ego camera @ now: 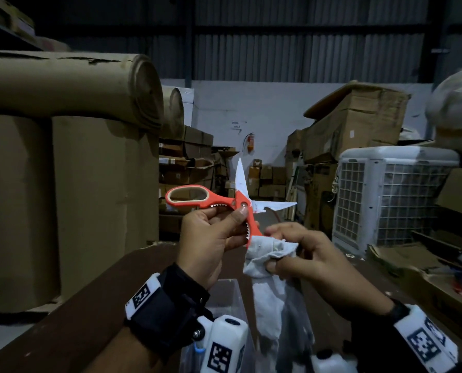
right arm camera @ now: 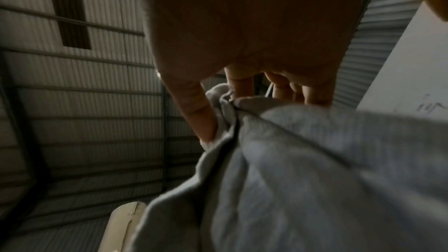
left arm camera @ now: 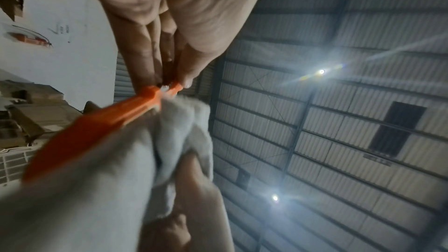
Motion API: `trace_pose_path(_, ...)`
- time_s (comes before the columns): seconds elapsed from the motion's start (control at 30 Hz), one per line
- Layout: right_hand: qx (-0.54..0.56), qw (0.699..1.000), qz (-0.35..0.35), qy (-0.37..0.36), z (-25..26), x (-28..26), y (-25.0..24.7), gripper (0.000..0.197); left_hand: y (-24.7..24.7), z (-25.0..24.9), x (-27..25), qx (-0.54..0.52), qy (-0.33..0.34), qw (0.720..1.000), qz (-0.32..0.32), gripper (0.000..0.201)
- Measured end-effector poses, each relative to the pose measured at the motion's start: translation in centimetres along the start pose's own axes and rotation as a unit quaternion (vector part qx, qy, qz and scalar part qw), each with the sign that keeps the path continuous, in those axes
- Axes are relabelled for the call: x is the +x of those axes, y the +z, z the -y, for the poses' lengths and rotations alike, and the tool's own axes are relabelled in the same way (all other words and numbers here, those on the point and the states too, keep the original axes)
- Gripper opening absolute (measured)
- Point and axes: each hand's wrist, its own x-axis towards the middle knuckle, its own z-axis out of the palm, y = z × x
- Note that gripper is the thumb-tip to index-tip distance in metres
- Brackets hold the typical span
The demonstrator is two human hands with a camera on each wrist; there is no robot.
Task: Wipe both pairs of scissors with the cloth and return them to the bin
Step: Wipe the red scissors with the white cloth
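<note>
The left hand [ego camera: 211,235] holds a pair of orange-handled kitchen scissors with steel blades [ego camera: 240,203] up in the air above the dark brown tabletop [ego camera: 95,305], thumb pressed on the pivot screw and the other fingers curled behind the handles, so its grip is closed around the scissors. The blades are spread wide: one points up and slightly left, the other points out to the right. One handle loop, orange with a pale inner lining, sticks out to the left; the other handle runs down and to the right, its toothed inner edge showing beside the left palm.

The right hand [ego camera: 313,259] pinches a crumpled pale grey cloth [ego camera: 272,265], wrapped over the lower handle's end; its grip is closed on the cloth, thumb on top and fingers folded beneath. The rest of the cloth hangs down from the hand toward the near edge. In the left wrist view the orange handle [left arm camera: 101,127] disappears into the cloth [left arm camera: 169,125], and in the right wrist view the cloth [right arm camera: 290,170] bunches under the right fingers [right arm camera: 196,110].

Below the hands, at the near side, stands a clear plastic bin [ego camera: 227,289] on the tabletop; what lies in it cannot be made out.

Large brown paper rolls [ego camera: 71,84] fill the left, stacked cardboard boxes [ego camera: 359,122] stand far right, and a white air cooler [ego camera: 391,195] sits to the right.
</note>
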Motion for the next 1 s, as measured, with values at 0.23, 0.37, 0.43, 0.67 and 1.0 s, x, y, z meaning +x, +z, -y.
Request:
trace_pose_path(0.23,-0.132,0.963,-0.201,-0.119,1.2,-0.2,-3.6,0.014,-0.7,-0.7,0.4,-0.016,0.005,0.999,0.033,0.018)
trace_pose_path(0.37,-0.349,0.856,-0.301,-0.235,1.1,-0.4,-3.2,0.028,-0.1,0.0,-0.1,-0.007,-0.006,0.999,0.047,0.019)
trace_pose_path(0.43,-0.414,0.824,-0.283,-0.264,0.7,-0.5,-2.9,0.034,0.3,0.3,-0.4,-0.005,-0.012,0.999,0.052,0.02)
trace_pose_path(0.67,-0.542,0.773,-0.185,-0.271,-0.5,-0.2,-1.7,0.04,1.0,0.8,-1.1,0.007,-0.017,0.998,0.059,0.02)
trace_pose_path(1.0,-0.598,0.761,-0.115,-0.223,-0.5,0.3,-0.2,0.029,1.0,1.6,-1.2,0.014,0.008,1.0,0.026,0.017)
